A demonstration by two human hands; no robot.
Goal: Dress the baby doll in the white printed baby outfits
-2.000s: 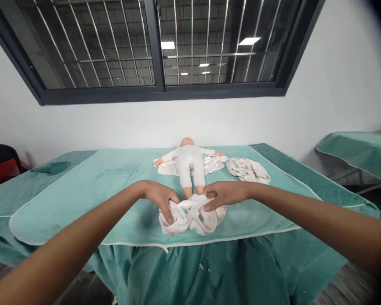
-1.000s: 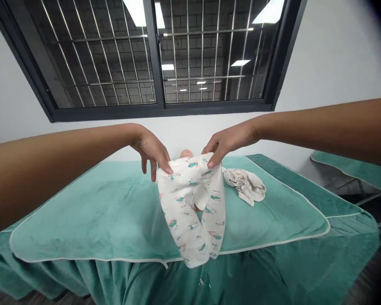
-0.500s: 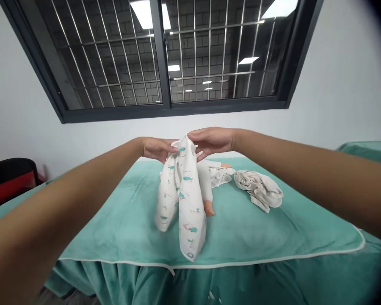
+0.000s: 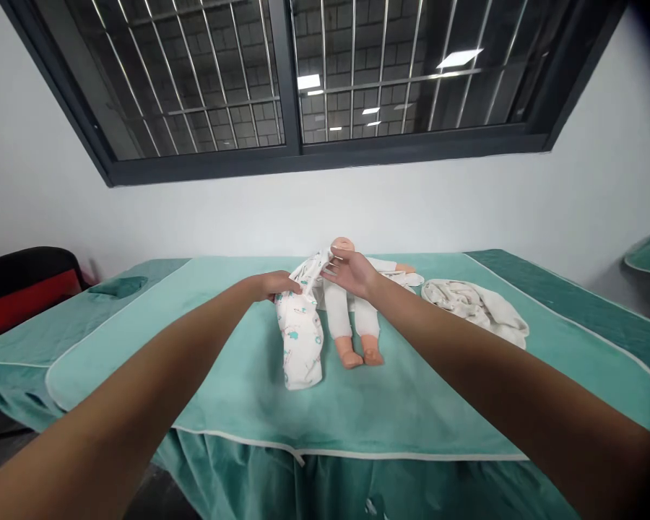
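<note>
My left hand (image 4: 279, 286) grips a pair of white baby pants (image 4: 302, 339) printed with small green and pink figures. The legs of the pants hang down over the bed, to the left of a baby doll (image 4: 337, 310). With thumb and fingers closed, my right hand (image 4: 353, 273) holds the upper edge of the same pants above the doll's body. The doll lies on its back in white clothing, its bare feet toward me. Part of its head shows behind my right hand; the hand and the pants hide much of its torso.
A crumpled off-white cloth (image 4: 477, 307) lies right of the doll, partly behind my right forearm. A light green sheet (image 4: 412, 412) with white edging covers the bed. A barred window (image 4: 303, 79) is in the wall behind. At the left stands a red and black chair (image 4: 29, 289).
The pants have moved away from me and to the left, uncovering the doll's legs and feet. Both hands are lower in view, still on the pants. The view has shifted.
</note>
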